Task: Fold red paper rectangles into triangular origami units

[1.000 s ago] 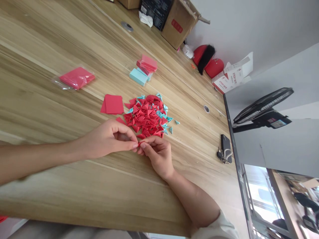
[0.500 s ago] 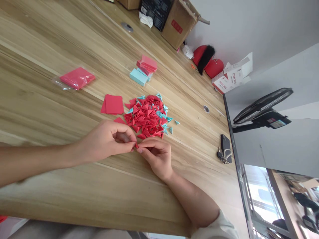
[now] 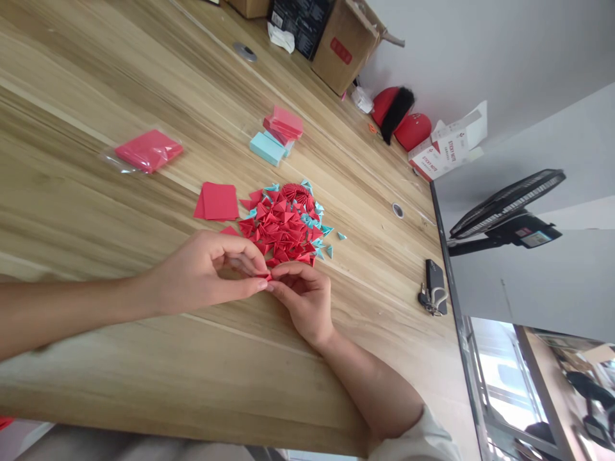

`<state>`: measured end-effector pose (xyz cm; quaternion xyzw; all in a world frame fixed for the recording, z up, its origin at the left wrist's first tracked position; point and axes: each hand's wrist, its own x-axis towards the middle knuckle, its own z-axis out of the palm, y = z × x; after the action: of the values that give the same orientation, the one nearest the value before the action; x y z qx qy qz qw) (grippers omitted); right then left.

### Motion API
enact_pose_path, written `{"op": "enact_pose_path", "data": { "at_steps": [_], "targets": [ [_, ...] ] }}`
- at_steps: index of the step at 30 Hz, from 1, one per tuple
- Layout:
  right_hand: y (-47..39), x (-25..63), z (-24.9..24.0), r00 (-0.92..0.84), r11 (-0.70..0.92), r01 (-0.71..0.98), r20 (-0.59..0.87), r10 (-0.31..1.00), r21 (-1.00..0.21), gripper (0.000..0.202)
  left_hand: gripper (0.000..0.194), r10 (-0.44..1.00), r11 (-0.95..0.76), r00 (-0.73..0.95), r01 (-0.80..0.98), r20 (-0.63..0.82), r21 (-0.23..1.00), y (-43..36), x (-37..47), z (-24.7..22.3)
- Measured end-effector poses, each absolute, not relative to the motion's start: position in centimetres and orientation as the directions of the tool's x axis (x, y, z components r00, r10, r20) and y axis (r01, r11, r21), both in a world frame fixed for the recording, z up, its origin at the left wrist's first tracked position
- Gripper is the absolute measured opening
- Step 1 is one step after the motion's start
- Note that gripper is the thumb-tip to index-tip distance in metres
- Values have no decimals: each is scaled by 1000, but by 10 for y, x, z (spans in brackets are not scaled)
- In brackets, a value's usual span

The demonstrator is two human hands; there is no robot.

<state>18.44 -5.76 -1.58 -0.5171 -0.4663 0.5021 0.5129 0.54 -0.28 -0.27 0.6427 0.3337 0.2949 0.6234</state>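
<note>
Between the fingertips of both hands is a small folded red paper piece [image 3: 266, 276], mostly covered by the fingers. My left hand [image 3: 218, 272] pinches it from the left, thumb below and index finger above. From the right, my right hand [image 3: 305, 298] pinches its other end. Just beyond the fingers lies a heap of folded red paper triangles [image 3: 283, 227], with light blue folded triangles [image 3: 319, 246] around its right side. A ring of joined red pieces [image 3: 296, 194] sits at the heap's far edge. Flat red paper squares [image 3: 220, 201] lie left of the heap.
A plastic bag of red paper [image 3: 150, 151] lies at left. Red and light blue paper stacks [image 3: 268, 148] sit farther back. Cardboard boxes [image 3: 343, 48] and a sticky-note box [image 3: 444, 147] line the back edge. A black phone-like object with keys [image 3: 435, 285] is at right, near a fan [image 3: 509, 205].
My left fingertips have shifted slightly right, and the thumb is stretched farther along the red paper piece. The right hand has barely moved. The heap and the stacks are unchanged.
</note>
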Motion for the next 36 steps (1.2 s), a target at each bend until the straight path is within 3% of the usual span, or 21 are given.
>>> {"op": "enact_pose_path", "data": {
  "at_steps": [10,18,28,36],
  "targets": [
    [-58,187,-17,103,54,18,55,993,-998,9,4,843,-30,537,91,-24,995,-3,6,-4],
    [-61,187,-15,60,180,85,185,981,-980,4,10,840,-311,508,161,191,937,-2,4,-3],
    [-59,190,-21,64,66,-12,65,996,-998,14,12,772,-558,483,203,414,804,-1,3,-7],
    [-60,189,-23,7,177,56,177,984,-983,16,12,665,-693,561,219,493,686,-1,1,-5]
  ]
}}
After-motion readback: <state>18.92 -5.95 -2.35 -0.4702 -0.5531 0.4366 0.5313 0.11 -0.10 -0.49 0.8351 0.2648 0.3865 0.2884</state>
